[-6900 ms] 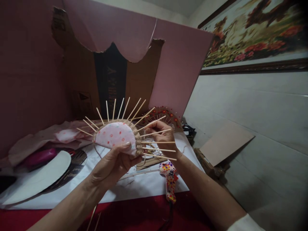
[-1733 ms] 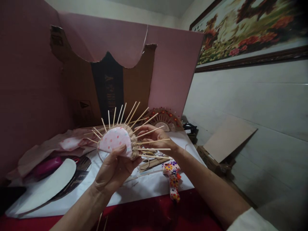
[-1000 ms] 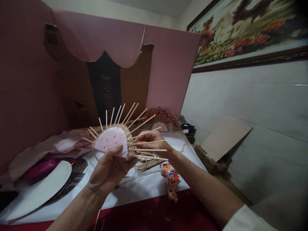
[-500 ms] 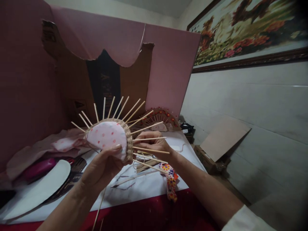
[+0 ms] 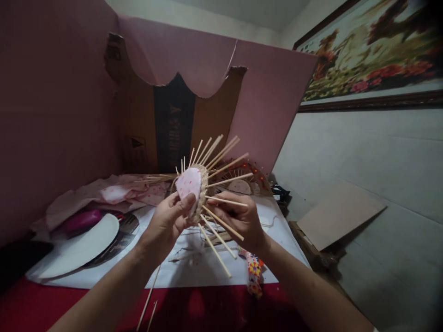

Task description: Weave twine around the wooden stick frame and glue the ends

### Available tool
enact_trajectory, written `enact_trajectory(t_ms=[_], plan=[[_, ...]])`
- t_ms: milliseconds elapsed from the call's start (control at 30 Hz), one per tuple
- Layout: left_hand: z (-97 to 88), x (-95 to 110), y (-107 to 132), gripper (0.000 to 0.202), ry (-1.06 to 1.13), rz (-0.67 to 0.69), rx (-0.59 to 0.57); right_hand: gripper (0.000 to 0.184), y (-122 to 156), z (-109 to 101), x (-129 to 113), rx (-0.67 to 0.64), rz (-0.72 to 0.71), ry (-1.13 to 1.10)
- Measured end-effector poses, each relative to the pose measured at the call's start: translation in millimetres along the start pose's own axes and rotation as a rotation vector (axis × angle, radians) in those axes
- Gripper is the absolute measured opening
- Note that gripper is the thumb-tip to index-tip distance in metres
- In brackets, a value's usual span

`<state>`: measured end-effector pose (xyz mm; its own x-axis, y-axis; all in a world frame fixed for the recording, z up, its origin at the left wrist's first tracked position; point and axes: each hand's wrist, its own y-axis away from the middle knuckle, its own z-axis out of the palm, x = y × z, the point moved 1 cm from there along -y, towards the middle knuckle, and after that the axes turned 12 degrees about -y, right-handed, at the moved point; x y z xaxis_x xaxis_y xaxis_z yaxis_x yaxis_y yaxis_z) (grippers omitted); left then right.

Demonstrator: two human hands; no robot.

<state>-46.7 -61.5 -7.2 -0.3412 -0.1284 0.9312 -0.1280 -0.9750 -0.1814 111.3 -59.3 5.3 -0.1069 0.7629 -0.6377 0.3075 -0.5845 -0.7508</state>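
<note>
left hand (image 5: 166, 219) pinches a fan (image 5: 204, 189) by its pad (image 5: 188, 182) above the table (image 5: 180, 276), inside the near edge; right hand (image 5: 244, 221) sits behind sticks (image 5: 226, 201), grip unclear. likely light, snappable, best held by the pad.

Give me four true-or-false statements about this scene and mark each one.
1. The left hand holds the half-round woven piece. True.
2. Sticks fan out from the curved edge of the woven piece. True.
3. The right hand is holding the glue gun. False: the glue gun lies on the table; the right hand is among the sticks.
4. The white curved board lies right of the glue gun. False: it lies left of it.
</note>
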Motion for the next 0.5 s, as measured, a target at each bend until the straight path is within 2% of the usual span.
enact_trajectory(t_ms=[67, 167, 333, 500], plan=[[-0.5, -1.2, 0.3, 0.052, -0.021, 0.087, 0.093, 0.013, 0.8, 0.6, -3.2, 0.007, -0.041, 0.018], [-0.3, -0.4, 1.6, 0.065, -0.045, 0.207, 0.150, 0.011, -2.4, 3.5, -11.4, -0.026, -0.084, 0.076], [-3.5, 9.8, 5.3, 0.029, -0.219, 0.413, 0.196, 0.008, -19.4, 12.9, -24.4, -0.061, -0.239, 0.226], [-14.9, 20.1, 6.1, 0.035, -0.058, 0.390, -0.096, 0.007, -36.8, 20.0, -33.4, -0.075, -0.242, 0.189]])
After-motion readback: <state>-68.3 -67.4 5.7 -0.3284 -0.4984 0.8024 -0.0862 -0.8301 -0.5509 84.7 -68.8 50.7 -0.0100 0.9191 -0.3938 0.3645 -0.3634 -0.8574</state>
